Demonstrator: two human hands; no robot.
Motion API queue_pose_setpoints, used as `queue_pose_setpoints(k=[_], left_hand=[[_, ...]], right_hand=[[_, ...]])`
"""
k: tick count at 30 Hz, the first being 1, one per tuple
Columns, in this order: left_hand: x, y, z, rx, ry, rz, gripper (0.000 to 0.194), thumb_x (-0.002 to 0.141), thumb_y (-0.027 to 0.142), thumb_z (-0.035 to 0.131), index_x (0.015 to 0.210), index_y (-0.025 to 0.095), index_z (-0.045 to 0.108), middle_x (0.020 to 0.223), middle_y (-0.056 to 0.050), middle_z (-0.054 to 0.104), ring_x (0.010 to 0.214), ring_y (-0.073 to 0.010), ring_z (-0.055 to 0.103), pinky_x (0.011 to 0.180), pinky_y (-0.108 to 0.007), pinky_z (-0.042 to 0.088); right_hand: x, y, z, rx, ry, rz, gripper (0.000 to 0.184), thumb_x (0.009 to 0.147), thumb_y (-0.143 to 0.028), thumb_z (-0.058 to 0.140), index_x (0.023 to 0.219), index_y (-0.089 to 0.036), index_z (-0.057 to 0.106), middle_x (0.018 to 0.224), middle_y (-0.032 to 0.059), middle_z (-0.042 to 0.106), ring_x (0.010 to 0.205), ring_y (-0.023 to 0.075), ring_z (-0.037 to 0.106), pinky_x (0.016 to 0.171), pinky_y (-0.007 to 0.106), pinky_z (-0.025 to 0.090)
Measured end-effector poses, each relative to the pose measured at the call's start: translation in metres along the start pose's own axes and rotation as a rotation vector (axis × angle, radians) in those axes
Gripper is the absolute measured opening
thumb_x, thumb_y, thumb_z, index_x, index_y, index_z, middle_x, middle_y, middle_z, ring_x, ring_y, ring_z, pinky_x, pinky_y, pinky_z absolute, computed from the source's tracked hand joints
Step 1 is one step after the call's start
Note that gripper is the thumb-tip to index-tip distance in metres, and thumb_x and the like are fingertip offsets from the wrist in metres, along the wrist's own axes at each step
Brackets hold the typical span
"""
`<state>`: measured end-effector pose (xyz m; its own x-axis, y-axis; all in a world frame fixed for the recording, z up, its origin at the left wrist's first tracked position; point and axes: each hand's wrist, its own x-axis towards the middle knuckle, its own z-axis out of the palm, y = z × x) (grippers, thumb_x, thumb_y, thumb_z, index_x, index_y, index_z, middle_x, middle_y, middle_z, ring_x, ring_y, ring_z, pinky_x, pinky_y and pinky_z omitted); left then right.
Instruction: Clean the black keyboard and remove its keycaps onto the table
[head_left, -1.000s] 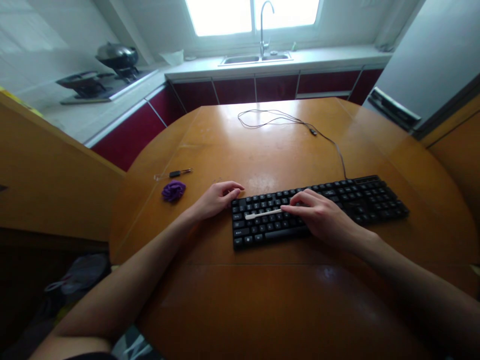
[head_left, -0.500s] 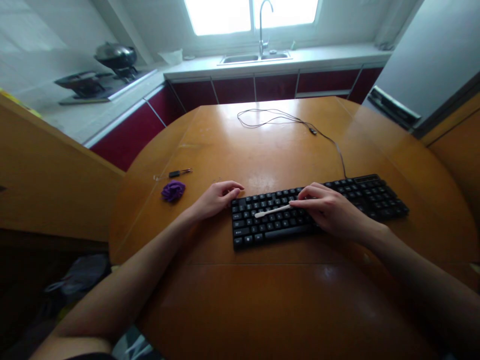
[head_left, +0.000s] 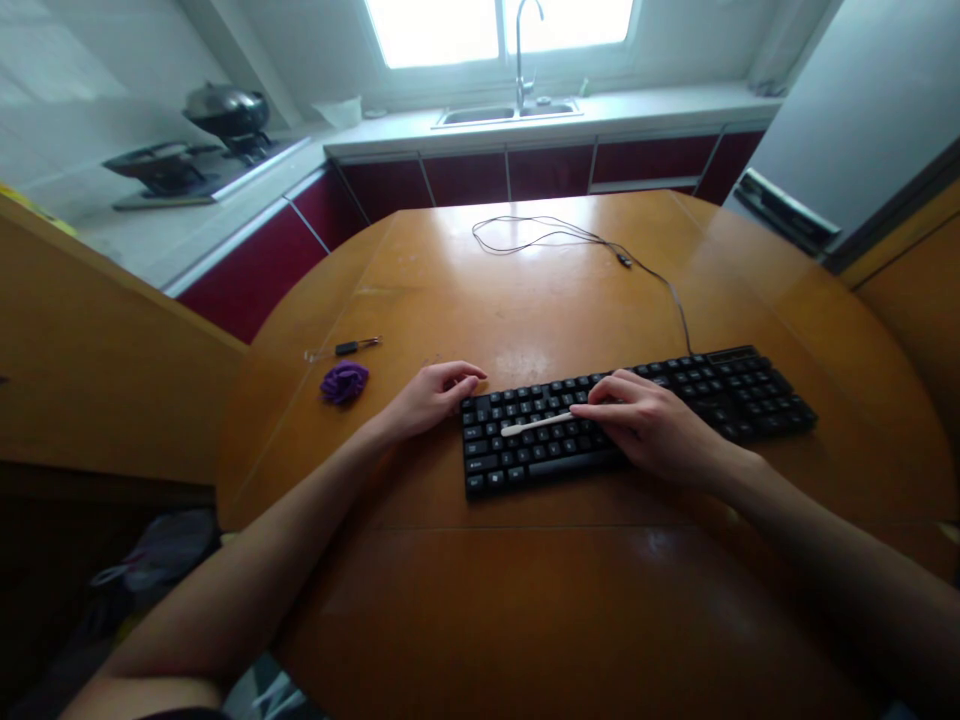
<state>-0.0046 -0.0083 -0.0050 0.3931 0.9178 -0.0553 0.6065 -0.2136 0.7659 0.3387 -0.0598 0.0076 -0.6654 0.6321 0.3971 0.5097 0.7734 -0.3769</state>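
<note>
A black keyboard (head_left: 540, 467) lies on the wooden table in front of me, slightly slanted. In my right hand (head_left: 656, 420) is a slim white stick with a wider oblong end, which looks like a toothbrush (head_left: 540, 424). Thumb and fingers pinch its handle, and its head lies over the letter keys on the left part of the keyboard; bristles cannot be made out. My left hand (head_left: 433, 398) rests on the table at the keyboard's far left corner. Its thumb and forefinger are a little apart with nothing seen between them, while the other fingers are hidden.
A purple cloth scrunchie-like bundle (head_left: 344, 382) and a small black item with a thin metal end (head_left: 347, 348) lie left on the table (head_left: 480, 590). The keyboard's cable (head_left: 664, 285) loops toward the far edge. Beyond are a sink (head_left: 480, 116), stove pans (head_left: 229, 112) and a fridge.
My right hand has moved slightly left with the toothbrush, its head sliding left over the keys. My left hand stays by the keyboard's corner.
</note>
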Motion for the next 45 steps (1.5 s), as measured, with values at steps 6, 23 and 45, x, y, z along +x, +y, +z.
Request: queue_pose_setpoints(k=[6, 23, 45], left_hand=[[0.0, 0.0, -0.001, 0.007, 0.003, -0.001, 0.037, 0.095, 0.043, 0.054, 0.111, 0.015, 0.071, 0.072, 0.0, 0.063, 0.058, -0.0121, 0.053, 0.053, -0.023, 0.042], [0.0, -0.001, 0.0, 0.011, 0.002, 0.004, 0.036, 0.096, 0.044, 0.054, 0.111, 0.015, 0.071, 0.074, -0.001, 0.064, 0.059, -0.0124, 0.053, 0.054, -0.023, 0.043], [0.0, -0.001, 0.0, 0.009, 0.001, 0.006, 0.038, 0.096, 0.045, 0.054, 0.111, 0.014, 0.071, 0.074, -0.001, 0.065, 0.059, -0.0123, 0.054, 0.055, -0.023, 0.044]], right_hand=[[0.001, 0.0, 0.001, -0.016, 0.013, -0.008, 0.033, 0.097, -0.011, 0.052, 0.116, -0.024, 0.076, 0.1, 0.0084, 0.068, 0.092, 0.0203, 0.061, 0.08, 0.036, 0.054], [0.002, 0.004, -0.004, -0.044, 0.174, 0.07, 0.017, 0.098, -0.025, 0.062, 0.087, -0.022, 0.075, 0.085, 0.0055, 0.07, 0.083, 0.0199, 0.058, 0.074, 0.035, 0.049], [0.003, -0.002, 0.005, -0.029, 0.155, 0.044, 0.019, 0.097, -0.015, 0.059, 0.091, -0.021, 0.076, 0.088, 0.0068, 0.069, 0.083, 0.0201, 0.059, 0.073, 0.034, 0.05]])
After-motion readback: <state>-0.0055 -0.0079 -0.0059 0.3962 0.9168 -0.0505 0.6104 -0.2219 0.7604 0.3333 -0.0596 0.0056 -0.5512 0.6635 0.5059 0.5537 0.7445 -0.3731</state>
